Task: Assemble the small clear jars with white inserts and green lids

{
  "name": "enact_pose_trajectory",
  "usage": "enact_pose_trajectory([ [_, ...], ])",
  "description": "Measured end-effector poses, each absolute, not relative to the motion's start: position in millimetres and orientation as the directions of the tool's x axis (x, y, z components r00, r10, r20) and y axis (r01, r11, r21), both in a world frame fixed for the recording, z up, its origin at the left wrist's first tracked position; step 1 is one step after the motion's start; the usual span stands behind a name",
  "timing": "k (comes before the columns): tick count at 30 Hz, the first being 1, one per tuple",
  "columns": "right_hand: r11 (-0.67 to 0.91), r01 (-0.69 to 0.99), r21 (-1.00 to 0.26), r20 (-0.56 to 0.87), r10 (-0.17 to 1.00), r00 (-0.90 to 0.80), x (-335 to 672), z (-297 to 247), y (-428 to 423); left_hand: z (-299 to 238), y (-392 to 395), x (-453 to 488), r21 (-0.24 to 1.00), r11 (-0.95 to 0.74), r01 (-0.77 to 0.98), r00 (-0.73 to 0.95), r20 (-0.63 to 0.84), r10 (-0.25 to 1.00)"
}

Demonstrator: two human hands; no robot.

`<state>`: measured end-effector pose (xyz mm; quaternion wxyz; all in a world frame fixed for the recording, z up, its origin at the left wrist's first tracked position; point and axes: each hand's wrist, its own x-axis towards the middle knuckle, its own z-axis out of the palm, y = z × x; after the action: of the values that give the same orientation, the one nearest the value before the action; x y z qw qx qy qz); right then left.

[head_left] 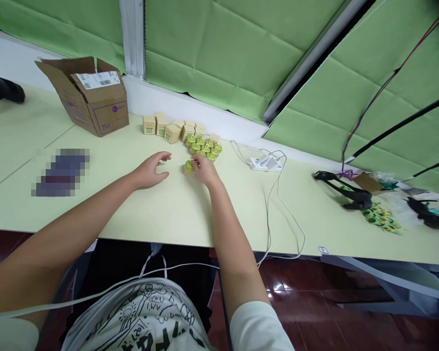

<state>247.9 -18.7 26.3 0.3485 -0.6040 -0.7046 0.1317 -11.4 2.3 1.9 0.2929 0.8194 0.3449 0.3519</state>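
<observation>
My right hand grips a small clear jar with a green top, its fingers closed at the jar's upper right side. Just behind that hand stands a tight group of similar green-topped jars. To the left, my left hand hovers over or rests on the table, fingers curved apart with nothing between them. Several small tan cardboard boxes, each with a green label, stand in a loose row behind both hands. What is inside the jars is too small to make out.
A large open cardboard box stands at the back left, near a pixelated dark item. A white power strip with trailing cables lies right of the jars. Farther right are a black stand and green-yellow pieces.
</observation>
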Motion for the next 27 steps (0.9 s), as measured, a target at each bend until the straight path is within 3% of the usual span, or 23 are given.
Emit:
enact_pose_trajectory([
  [7, 0.048, 0.92, -0.39, 0.344, 0.934, 0.097, 283, 30, -20, 4, 0, -12, 0.718, -0.586, 0.376, 0.52, 0.36, 0.775],
  [10, -0.003, 0.933, -0.361, 0.354, 0.924, 0.141, 287, 30, -19, 4, -1, -12, 0.718, -0.585, 0.376, 0.523, 0.357, 0.774],
  [22, -0.004, 0.889, -0.459, 0.382, 0.902, 0.201, 293, 24, -17, 2, 1, -13, 0.711, -0.589, 0.384, 0.528, 0.354, 0.772],
  [27, 0.089, 0.82, -0.566, 0.55, 0.781, 0.295, 300, 34, -19, 1, 2, -12, 0.718, -0.579, 0.386, 0.524, 0.346, 0.778],
])
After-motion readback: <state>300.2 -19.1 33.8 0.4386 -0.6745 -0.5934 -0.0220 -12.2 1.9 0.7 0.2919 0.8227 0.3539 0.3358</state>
